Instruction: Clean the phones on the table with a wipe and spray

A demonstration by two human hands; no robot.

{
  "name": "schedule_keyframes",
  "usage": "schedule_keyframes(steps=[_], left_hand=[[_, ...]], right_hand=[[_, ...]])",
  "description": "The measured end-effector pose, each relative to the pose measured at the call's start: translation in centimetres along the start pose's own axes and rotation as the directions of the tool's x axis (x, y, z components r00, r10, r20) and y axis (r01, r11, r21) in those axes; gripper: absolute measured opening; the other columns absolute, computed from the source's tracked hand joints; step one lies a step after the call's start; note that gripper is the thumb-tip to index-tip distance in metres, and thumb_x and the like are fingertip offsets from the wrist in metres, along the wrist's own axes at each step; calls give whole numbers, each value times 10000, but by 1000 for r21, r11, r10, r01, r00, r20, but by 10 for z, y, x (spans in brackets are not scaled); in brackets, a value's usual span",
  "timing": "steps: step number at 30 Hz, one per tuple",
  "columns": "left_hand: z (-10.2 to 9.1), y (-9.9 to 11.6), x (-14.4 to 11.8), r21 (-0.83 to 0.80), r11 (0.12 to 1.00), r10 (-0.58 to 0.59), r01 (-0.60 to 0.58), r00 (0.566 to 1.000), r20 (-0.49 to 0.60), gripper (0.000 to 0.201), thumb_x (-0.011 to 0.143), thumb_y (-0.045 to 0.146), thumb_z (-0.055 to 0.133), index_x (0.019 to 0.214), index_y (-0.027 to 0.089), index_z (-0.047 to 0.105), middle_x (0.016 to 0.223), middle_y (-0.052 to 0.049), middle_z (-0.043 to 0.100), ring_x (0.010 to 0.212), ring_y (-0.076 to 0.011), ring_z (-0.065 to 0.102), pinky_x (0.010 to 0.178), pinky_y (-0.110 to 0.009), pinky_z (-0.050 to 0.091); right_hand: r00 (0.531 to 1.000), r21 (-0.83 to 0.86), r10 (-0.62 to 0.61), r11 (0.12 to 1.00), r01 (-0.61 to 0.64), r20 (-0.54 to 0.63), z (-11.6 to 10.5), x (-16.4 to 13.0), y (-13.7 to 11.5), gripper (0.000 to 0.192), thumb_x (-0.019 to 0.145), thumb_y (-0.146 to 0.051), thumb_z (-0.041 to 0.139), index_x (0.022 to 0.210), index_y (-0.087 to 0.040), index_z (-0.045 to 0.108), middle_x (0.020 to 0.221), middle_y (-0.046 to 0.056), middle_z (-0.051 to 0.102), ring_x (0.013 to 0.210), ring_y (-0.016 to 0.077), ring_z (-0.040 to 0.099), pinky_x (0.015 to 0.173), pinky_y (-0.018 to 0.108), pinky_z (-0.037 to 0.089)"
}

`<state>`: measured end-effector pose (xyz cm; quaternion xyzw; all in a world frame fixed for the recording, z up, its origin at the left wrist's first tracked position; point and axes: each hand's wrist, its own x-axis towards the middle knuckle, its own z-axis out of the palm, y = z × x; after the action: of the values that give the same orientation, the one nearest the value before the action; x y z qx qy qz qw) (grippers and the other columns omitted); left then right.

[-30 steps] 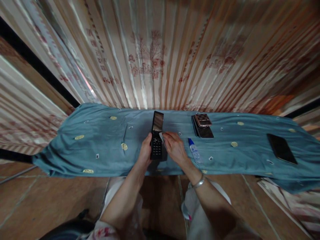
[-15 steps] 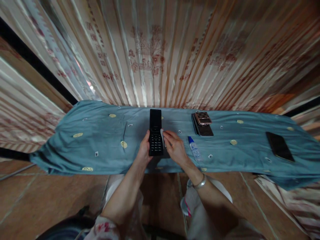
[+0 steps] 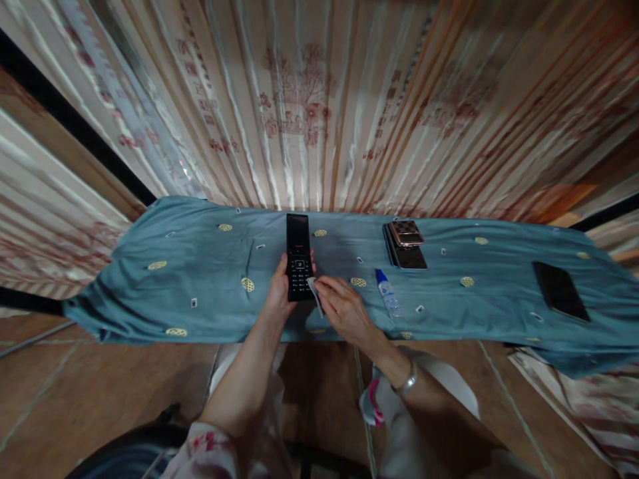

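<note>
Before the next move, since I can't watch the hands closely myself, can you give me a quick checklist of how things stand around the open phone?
1. Left hand grips the black open flip phone with keypad from its left side: ok.
2. Right hand pinches a small pale wipe at the phone's lower right edge: ok.
3. Phone lies over the blue-green patterned cloth, not past its edge: ok.
4. Small clear bottle with blue cap lies on its side, apart from the right hand: ok.
5. Bottle cap shut tight: cannot tell.
6. Stacked phones and flat black phone lie clear of both hands: ok.
</note>
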<state>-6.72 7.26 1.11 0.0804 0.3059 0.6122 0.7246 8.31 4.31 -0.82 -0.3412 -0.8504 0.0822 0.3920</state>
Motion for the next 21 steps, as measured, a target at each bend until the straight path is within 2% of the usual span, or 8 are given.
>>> schedule_keyframes(steps=[4, 8, 12, 16, 21], left_hand=[[-1, 1, 2, -26, 999, 45, -47, 998, -47, 455, 988, 341, 291, 1164, 63, 606, 910, -119, 718, 825, -183, 695, 771, -298, 568], [1, -1, 4, -68, 997, 30, -35, 997, -76, 444, 987, 341, 299, 1117, 63, 619, 884, -118, 718, 838, -185, 694, 784, -303, 570], [3, -3, 6, -98, 995, 11, -22, 994, -110, 454, 991, 347, 279, 1048, 66, 631, 822, -106, 720, 754, -171, 693, 763, -316, 577], [3, -7, 7, -94, 995, 10, -22, 991, -131, 449, 991, 358, 284, 1005, 81, 636, 818, -97, 726, 703, -161, 687, 757, -327, 579], [3, -14, 11, -107, 994, -13, -2, 989, -144, 435, 986, 357, 304, 1044, 83, 636, 803, -86, 716, 672, -147, 669, 808, -345, 564]], right_hand=[[999, 22, -28, 999, 28, 22, -2, -8, -6, 348, 956, -126, 397, 1233, -159, 604, 1099, 123, 648, 957, 206, 595, 850, 362, 554], [999, 0, -47, 999, 47, 2, -4, -11, -6, 343, 959, -120, 399, 1246, -149, 587, 1104, 132, 637, 966, 203, 591, 861, 355, 547], [997, -39, -71, 997, 71, 1, -4, -10, -5, 334, 960, -112, 405, 1246, -127, 575, 1096, 140, 634, 979, 208, 583, 862, 353, 542], [995, -74, -91, 993, 94, 43, -4, -9, -10, 361, 949, -83, 405, 1273, -141, 555, 1105, 125, 630, 975, 205, 570, 864, 354, 536], [987, -59, -122, 990, 128, 101, -2, -6, -22, 350, 947, -79, 414, 1255, -142, 567, 1104, 112, 632, 959, 201, 565, 863, 333, 529]])
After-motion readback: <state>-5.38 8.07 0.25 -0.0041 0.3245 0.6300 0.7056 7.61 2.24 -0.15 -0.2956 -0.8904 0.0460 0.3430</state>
